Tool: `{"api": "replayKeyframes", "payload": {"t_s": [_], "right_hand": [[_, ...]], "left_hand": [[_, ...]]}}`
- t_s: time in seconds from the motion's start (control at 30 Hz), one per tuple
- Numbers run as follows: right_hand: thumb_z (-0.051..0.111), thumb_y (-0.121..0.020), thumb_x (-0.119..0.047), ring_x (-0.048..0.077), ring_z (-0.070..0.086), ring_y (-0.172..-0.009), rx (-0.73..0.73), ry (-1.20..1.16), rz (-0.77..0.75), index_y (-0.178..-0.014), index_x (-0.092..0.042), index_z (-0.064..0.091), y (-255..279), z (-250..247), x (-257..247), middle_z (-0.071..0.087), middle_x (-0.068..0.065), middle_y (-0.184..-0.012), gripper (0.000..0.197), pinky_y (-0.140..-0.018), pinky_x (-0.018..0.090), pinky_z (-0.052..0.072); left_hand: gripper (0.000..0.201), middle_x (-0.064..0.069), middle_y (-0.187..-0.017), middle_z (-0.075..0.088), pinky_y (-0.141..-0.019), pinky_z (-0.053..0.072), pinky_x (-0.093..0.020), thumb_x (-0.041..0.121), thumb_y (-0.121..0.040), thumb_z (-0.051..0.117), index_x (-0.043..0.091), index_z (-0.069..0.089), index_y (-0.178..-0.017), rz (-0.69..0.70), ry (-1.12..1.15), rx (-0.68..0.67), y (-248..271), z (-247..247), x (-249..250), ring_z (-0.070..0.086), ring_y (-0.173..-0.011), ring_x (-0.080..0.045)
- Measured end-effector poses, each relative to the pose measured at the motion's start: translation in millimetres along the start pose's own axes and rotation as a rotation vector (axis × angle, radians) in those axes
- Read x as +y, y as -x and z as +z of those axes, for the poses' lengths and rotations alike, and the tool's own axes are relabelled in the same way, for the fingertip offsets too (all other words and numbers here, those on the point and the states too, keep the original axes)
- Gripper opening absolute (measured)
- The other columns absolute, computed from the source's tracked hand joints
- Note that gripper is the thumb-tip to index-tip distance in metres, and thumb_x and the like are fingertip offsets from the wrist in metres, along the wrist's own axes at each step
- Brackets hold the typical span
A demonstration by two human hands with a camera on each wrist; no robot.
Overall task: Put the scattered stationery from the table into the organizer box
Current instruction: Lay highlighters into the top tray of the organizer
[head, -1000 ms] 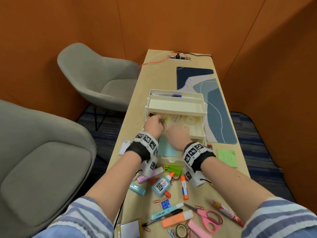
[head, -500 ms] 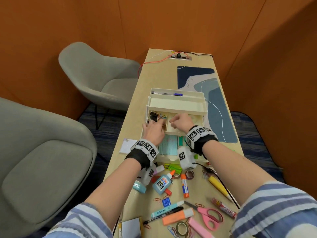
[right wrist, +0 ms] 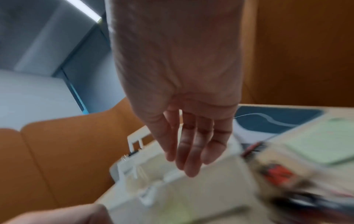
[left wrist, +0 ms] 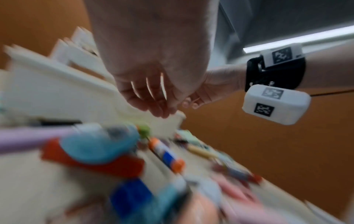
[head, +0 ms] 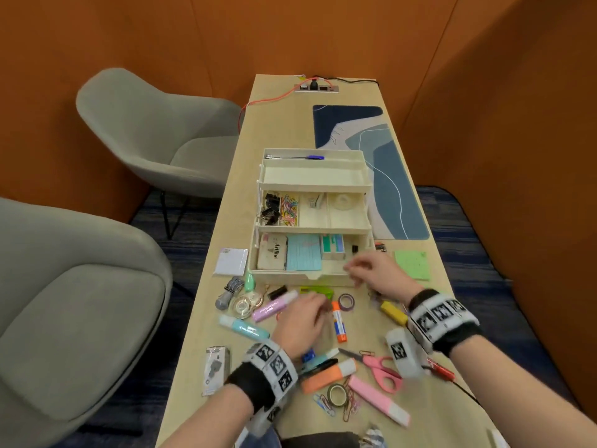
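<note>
Your left hand [head: 303,321] hovers over the clutter on the counter [head: 193,334], grip loose and holding nothing; its fingers [left wrist: 153,104] hang relaxed in the wrist view. It hides part of the pile; the glue stick [head: 338,323] lies just right of it. Your right hand [head: 374,273] is blurred, fingers [right wrist: 191,151] straight, grip empty, over the box [head: 310,221] front corner. Both wrist views smear the stationery below.

Even, bright indoor light with soft shadows; both wrist views have strong motion blur, the head view bends at the edges.
</note>
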State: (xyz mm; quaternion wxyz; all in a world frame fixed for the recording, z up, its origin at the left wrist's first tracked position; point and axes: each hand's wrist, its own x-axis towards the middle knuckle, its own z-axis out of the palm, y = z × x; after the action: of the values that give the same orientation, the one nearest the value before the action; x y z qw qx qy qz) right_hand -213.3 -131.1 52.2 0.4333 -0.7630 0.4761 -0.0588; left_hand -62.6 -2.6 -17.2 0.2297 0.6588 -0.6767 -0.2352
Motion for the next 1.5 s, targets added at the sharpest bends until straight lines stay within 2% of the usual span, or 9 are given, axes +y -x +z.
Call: {"api": "replayKeyframes", "payload": {"t_s": [0.13,0.27,0.37,0.43,0.6,0.83,1.17,1.3,1.5], "right_hand": [[0.052,-0.087,-0.01,0.015,0.06,-0.085,-0.047,0.395,0.177,-0.078,-0.026,0.062,64,16,67,0.064,-0.004,-0.087,0.021,-0.069,0.021,0.041],[0.055,-0.085,-0.013,0.008,0.053,-0.078,-0.015,0.341,0.202,-0.071,-0.034,0.048,114,40,95,0.05,-0.019,-0.076,0.026,-0.06,0.015,0.033],[0.057,-0.088,-0.027,-0.001,0.048,-0.09,-0.007,0.332,0.145,-0.1,-0.03,0.054,145,65,103,0.042,-0.019,-0.1,0.014,-0.071,0.013,0.04],[0.057,-0.088,-0.036,0.0,0.045,-0.104,0.015,0.339,0.104,-0.121,-0.032,0.048,155,82,113,0.037,-0.014,-0.115,0.034,-0.085,0.02,0.046],[0.051,-0.092,-0.034,0.011,0.053,-0.099,0.124,0.355,0.119,-0.121,-0.026,0.055,154,94,125,0.046,-0.003,-0.117,0.03,-0.082,0.022,0.047],[0.05,-0.091,-0.014,0.022,0.053,-0.101,0.369,0.45,0.064,-0.118,-0.014,0.058,84,58,98,0.056,0.003,-0.114,0.028,-0.088,0.036,0.045],[0.042,-0.092,-0.01,0.028,0.044,-0.115,0.2,0.894,0.122,-0.119,-0.013,0.052,21,74,84,0.045,0.011,-0.125,0.029,-0.095,0.042,0.033],[0.044,-0.086,0.003,0.029,0.041,-0.117,0.182,0.826,-0.003,-0.124,-0.01,0.048,17,82,85,0.043,0.011,-0.126,0.04,-0.095,0.038,0.033],[0.044,-0.085,0.009,0.026,0.039,-0.119,0.156,0.664,0.007,-0.127,-0.011,0.043,12,81,82,0.042,0.01,-0.127,0.047,-0.098,0.033,0.037]], "left_hand": [[0.024,-0.01,-0.108,0.057,-0.088,0.042,-0.04,0.011,-0.084,0.049,0.011,0.059,-0.106,0.143,-0.101,-0.288,11,46,28,0.049,-0.105,-0.027],[0.026,-0.016,-0.11,0.055,-0.086,0.043,-0.044,0.002,-0.086,0.046,0.005,0.057,-0.11,0.141,-0.162,-0.347,-8,72,47,0.052,-0.104,-0.036],[0.02,-0.016,-0.111,0.053,-0.082,0.044,-0.044,0.006,-0.09,0.047,0.005,0.057,-0.107,0.047,-0.195,-0.362,-18,79,50,0.055,-0.102,-0.037],[0.02,-0.015,-0.113,0.05,-0.081,0.046,-0.045,0.011,-0.088,0.053,0.006,0.055,-0.108,0.001,-0.202,-0.391,-23,79,52,0.055,-0.101,-0.037],[0.023,-0.015,-0.115,0.048,-0.081,0.043,-0.043,0.009,-0.087,0.055,0.005,0.053,-0.109,0.104,-0.344,-0.462,-31,75,52,0.051,-0.105,-0.034],[0.034,-0.014,-0.122,0.049,-0.087,0.04,-0.04,-0.002,-0.087,0.046,0.007,0.047,-0.121,0.189,-0.521,-0.411,-21,61,46,0.047,-0.117,-0.031],[0.002,0.003,-0.096,0.059,-0.071,0.041,-0.027,0.019,-0.091,0.049,0.018,0.051,-0.092,0.064,-0.158,-0.146,17,13,18,0.054,-0.088,-0.015],[0.004,0.007,-0.09,0.06,-0.071,0.046,-0.028,0.023,-0.09,0.052,0.02,0.052,-0.088,-0.025,-0.074,-0.081,28,6,2,0.054,-0.082,-0.01],[0.007,0.017,-0.084,0.056,-0.062,0.038,-0.013,0.023,-0.09,0.055,0.025,0.051,-0.086,-0.045,0.001,0.002,22,-7,-4,0.051,-0.076,0.001]]}}
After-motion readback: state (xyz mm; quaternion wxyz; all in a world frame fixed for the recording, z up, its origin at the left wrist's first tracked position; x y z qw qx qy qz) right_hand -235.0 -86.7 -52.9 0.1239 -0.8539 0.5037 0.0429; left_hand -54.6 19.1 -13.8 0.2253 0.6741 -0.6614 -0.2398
